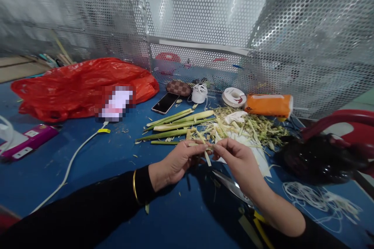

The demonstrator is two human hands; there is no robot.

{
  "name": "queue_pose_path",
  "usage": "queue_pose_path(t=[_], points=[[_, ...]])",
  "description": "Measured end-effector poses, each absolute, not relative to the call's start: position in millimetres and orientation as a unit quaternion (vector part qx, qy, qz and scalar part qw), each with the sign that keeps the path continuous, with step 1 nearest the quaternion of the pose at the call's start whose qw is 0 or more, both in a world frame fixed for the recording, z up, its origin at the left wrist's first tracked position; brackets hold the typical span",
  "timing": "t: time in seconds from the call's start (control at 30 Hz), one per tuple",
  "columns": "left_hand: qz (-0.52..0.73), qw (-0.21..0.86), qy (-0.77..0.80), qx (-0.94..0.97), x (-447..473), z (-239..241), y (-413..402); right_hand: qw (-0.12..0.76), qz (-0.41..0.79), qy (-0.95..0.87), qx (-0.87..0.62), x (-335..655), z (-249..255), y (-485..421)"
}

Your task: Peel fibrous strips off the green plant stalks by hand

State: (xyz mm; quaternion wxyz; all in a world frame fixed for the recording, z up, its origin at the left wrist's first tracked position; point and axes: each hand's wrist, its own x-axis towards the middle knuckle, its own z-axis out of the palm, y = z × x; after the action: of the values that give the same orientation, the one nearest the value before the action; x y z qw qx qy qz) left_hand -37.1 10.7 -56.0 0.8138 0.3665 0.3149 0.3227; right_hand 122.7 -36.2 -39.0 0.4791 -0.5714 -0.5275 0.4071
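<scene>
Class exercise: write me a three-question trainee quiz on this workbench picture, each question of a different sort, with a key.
1. True or false: the left hand and right hand pinch the same pale strip.
2. What lies right of the white reel? A) orange pack B) purple box C) phone
3. What colour is the table?

Key: 1 true. 2 A. 3 blue.

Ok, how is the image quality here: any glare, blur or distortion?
Head view: strong wide-angle bending at the edges; bright glare on the perforated metal screen, which smears at upper left; a pixelated patch on the red bag; the left hand, right hand and the strip pinched between them are fairly sharp.
</scene>
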Motion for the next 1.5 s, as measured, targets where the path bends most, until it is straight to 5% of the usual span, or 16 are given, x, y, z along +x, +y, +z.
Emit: queue_pose_path(t=[0.43, 0.67, 0.8, 1.5], points=[[0.321, 0.768, 0.354, 0.427, -36.4, -57.9, 8.9, 0.451, 0.354, -0.566, -0.593, 129.8, -40.3, -32.8], [0.324, 0.757, 0.333, 0.459, -35.5, -56.3, 6.9, 0.485, 0.201, -0.628, -0.575, 132.9, -42.1, -33.2], [0.314, 0.738, 0.374, 0.465, -33.0, -54.3, 3.9, 0.426, 0.146, -0.744, -0.493, 131.0, -43.8, -33.8], [0.320, 0.664, 0.434, 0.517, -30.9, -60.9, 3.1, 0.401, 0.401, -0.572, -0.593, 122.5, -53.3, -29.8]])
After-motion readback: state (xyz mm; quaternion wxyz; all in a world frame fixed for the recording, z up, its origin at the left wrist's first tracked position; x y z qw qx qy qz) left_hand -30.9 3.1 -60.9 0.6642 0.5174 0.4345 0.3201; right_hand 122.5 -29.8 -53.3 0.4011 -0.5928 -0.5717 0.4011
